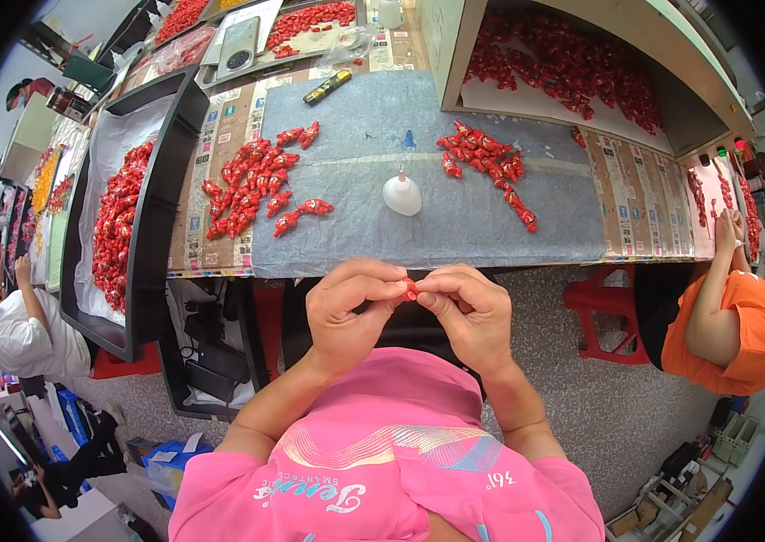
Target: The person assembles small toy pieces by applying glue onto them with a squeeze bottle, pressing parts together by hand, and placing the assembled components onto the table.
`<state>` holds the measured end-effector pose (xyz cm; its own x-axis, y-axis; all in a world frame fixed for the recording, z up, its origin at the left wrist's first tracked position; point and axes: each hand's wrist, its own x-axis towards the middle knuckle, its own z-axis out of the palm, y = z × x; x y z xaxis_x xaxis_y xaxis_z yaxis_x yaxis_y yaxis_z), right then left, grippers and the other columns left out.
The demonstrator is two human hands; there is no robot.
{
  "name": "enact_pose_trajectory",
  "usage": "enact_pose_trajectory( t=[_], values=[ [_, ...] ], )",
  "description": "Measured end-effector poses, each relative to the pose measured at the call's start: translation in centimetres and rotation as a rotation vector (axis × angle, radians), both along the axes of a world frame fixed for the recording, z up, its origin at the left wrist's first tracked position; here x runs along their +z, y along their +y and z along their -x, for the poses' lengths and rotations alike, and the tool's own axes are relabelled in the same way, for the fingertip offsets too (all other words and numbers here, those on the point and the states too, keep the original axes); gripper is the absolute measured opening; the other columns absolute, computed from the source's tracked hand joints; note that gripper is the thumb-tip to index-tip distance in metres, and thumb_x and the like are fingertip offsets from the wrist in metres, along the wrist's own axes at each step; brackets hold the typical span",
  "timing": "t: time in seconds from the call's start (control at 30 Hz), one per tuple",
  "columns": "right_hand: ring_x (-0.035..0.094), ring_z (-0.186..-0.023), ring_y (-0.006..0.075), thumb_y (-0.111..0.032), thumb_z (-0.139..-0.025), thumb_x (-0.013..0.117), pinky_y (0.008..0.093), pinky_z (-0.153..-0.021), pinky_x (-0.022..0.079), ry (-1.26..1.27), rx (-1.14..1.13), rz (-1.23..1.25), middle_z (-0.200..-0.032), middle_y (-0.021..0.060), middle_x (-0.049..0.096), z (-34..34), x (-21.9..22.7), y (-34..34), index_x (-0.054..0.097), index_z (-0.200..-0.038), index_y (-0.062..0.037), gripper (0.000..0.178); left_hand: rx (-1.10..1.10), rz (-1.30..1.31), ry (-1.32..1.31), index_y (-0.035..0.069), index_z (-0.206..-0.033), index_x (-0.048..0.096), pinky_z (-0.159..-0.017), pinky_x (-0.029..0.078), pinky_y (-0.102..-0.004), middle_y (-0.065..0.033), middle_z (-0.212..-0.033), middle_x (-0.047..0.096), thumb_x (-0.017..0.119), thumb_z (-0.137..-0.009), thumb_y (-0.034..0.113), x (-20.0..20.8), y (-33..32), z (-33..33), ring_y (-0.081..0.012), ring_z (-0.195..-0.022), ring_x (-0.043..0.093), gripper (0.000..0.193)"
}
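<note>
My left hand (pixel 351 312) and my right hand (pixel 473 316) meet in front of the table's near edge. Both are closed, pinching one small red figurine (pixel 410 289) between thumbs and fingertips; the fingers cover most of it. Beyond them, a white squeeze bottle (pixel 402 195) with a thin nozzle rests on the grey-blue work mat (pixel 355 235). To its left lies a loose pile of red figurines (pixel 251 185), partly on the mat and partly on the printed board. A smaller group of red figurines (pixel 486 154) trails toward me on the right.
A black tray (pixel 185 135) of red figurines stands at left. A black-and-yellow cutter (pixel 327 87) lies at the mat's far edge, near a phone (pixel 239 47). An open-fronted box (pixel 450 54) holds more figurines. Co-workers sit left and right; a red stool (pixel 595 316) is at right.
</note>
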<state>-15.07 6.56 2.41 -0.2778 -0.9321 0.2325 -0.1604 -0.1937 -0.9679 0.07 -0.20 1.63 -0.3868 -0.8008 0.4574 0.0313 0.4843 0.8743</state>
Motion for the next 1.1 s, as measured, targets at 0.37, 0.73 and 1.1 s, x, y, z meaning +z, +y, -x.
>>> enact_pose_trajectory(
  t=[0.37,0.73,1.1],
  values=[
    [0.064,-0.076,0.0179,0.001,-0.076,0.07,0.0267,-0.066,0.051,-0.003,0.008,0.015,-0.083,0.0095,0.066,0.0,-0.07,0.1,0.067,-0.088,-0.0001,0.012,-0.002,-0.005,0.0,0.003,-0.08,0.067,-0.071,0.053,-0.0254,-0.0099,-0.089,0.066,0.075,-0.067,-0.011,0.2,0.23,-0.08,-0.017,-0.082,0.065,0.02],
    [0.063,-0.078,0.0162,0.0,-0.078,0.07,0.0261,-0.067,0.05,-0.022,0.035,-0.016,-0.085,0.0087,0.065,0.22,0.15,0.29,0.068,-0.09,-0.0003,0.012,0.012,0.012,-0.011,0.003,-0.081,0.067,-0.071,0.053,-0.0251,-0.0092,-0.091,0.065,0.074,-0.068,-0.011,-0.04,0.44,-0.07,-0.0168,-0.082,0.064,0.02],
    [0.061,-0.084,0.013,-0.005,-0.084,0.068,0.0239,-0.074,0.05,-0.277,0.072,-0.07,-0.096,0.0086,0.063,0.32,-0.38,0.16,0.066,-0.099,0.0011,0.016,-0.169,-0.304,0.162,-0.001,-0.09,0.064,-0.081,0.053,-0.0274,-0.0127,-0.105,0.057,0.067,-0.075,-0.014,-0.39,-0.19,-0.89,-0.0175,-0.091,0.062,0.021]
  ],
)
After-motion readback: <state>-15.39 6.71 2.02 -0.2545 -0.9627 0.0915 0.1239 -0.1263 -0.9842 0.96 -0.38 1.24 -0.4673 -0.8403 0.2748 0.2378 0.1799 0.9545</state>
